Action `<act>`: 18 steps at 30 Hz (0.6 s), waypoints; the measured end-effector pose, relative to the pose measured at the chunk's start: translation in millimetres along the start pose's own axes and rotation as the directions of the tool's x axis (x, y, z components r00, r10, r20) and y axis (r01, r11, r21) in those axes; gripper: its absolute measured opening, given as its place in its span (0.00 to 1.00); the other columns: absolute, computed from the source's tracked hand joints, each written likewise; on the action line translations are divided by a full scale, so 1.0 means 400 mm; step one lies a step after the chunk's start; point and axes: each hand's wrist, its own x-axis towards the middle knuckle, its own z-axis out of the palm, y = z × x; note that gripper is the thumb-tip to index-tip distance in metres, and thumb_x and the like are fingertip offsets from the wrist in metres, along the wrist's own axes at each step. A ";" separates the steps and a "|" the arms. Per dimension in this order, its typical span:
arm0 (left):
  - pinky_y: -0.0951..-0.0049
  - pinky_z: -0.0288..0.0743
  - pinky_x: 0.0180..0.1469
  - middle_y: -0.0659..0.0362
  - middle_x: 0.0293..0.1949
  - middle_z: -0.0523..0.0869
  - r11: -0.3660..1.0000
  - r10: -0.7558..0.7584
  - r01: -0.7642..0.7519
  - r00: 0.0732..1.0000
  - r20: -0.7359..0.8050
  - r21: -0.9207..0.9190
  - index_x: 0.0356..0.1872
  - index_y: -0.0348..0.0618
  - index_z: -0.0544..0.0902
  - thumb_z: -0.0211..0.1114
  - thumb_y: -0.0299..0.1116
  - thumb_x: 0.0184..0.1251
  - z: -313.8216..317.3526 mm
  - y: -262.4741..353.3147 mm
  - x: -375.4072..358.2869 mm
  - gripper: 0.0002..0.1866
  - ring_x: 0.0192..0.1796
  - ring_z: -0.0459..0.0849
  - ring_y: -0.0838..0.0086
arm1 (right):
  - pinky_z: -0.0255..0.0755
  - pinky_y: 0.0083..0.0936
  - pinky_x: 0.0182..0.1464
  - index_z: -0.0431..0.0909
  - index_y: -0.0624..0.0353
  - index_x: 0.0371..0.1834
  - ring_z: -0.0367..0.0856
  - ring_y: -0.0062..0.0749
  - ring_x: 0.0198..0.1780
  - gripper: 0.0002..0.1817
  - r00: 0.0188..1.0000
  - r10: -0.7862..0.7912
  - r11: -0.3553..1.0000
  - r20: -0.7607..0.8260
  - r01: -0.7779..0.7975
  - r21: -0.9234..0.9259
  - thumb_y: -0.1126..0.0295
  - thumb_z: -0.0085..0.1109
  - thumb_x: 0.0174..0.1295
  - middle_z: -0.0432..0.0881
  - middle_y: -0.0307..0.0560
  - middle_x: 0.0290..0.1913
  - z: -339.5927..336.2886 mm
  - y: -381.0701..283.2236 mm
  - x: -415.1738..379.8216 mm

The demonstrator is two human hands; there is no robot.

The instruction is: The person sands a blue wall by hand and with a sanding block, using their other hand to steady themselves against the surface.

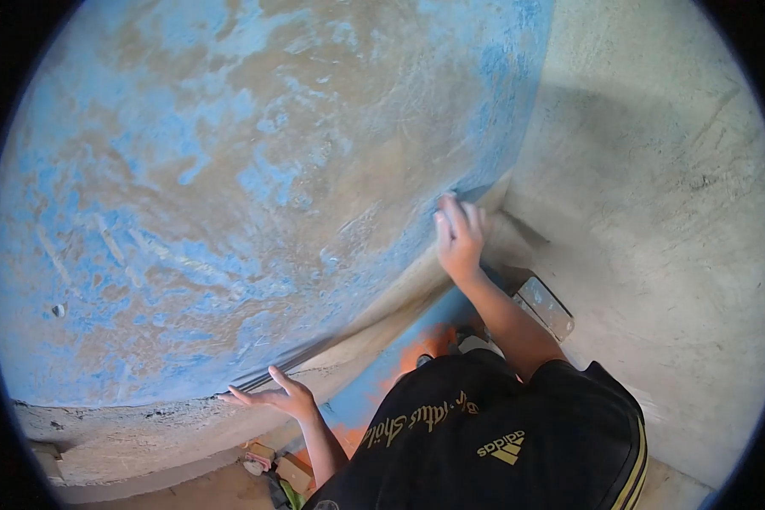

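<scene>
My left hand [276,398] is held palm up with its fingers stretched out, at the near edge of a worn blue-painted surface [229,187]. Just above its fingertips, thin dark strands [285,361] run along that edge, blurred. My right hand [461,234] is farther up the same edge, near the corner by the grey concrete. Its fingers are curled and slightly blurred, and I cannot tell what is in them.
Grey concrete [654,212] borders the right side. A flat bluish rectangular object with a dark frame [544,308] lies beyond my right forearm. Below my left wrist are a small box [295,473] and several mixed items. A blue and orange painted band [374,361] runs beneath the edge.
</scene>
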 end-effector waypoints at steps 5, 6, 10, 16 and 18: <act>0.27 0.34 0.81 0.34 0.85 0.29 0.993 -0.116 0.116 0.993 -0.008 0.010 0.86 0.44 0.45 0.66 0.52 0.78 0.039 0.060 -0.014 0.50 0.87 0.30 0.37 | 0.72 0.42 0.48 0.87 0.56 0.60 0.78 0.48 0.46 0.19 1.000 -0.012 0.999 0.007 0.012 -0.049 0.74 0.72 0.64 0.85 0.49 0.50 -0.011 0.064 0.023; 0.27 0.34 0.81 0.34 0.85 0.29 0.993 -0.114 0.114 0.993 -0.004 0.016 0.86 0.44 0.44 0.66 0.52 0.78 0.044 0.069 -0.016 0.50 0.87 0.31 0.37 | 0.72 0.42 0.48 0.87 0.56 0.60 0.78 0.48 0.46 0.19 0.999 -0.030 0.999 0.011 0.030 -0.021 0.74 0.72 0.64 0.85 0.49 0.50 -0.011 0.067 0.022; 0.30 0.32 0.82 0.31 0.85 0.30 0.998 -0.053 0.052 0.998 0.029 0.039 0.86 0.43 0.44 0.66 0.50 0.79 0.069 0.102 -0.048 0.49 0.88 0.31 0.38 | 0.69 0.41 0.47 0.87 0.55 0.59 0.76 0.47 0.44 0.18 0.990 -0.137 0.990 0.043 0.135 0.039 0.74 0.71 0.65 0.84 0.48 0.49 -0.022 0.050 0.027; 0.29 0.33 0.82 0.33 0.86 0.29 0.993 -0.112 0.108 0.988 0.109 0.038 0.87 0.44 0.42 0.66 0.49 0.79 0.092 0.176 -0.091 0.50 0.88 0.31 0.37 | 0.63 0.36 0.46 0.90 0.48 0.56 0.73 0.40 0.42 0.15 1.000 -0.007 0.997 0.016 0.006 0.075 0.71 0.70 0.66 0.83 0.42 0.44 -0.005 0.076 0.021; 0.30 0.32 0.82 0.34 0.86 0.30 0.992 -0.128 0.125 0.985 0.113 0.035 0.87 0.43 0.42 0.66 0.48 0.79 0.107 0.194 -0.095 0.50 0.88 0.31 0.38 | 0.62 0.36 0.46 0.90 0.48 0.57 0.73 0.41 0.42 0.17 0.992 -0.106 0.993 0.069 0.103 0.051 0.71 0.70 0.65 0.82 0.42 0.44 -0.030 0.074 0.039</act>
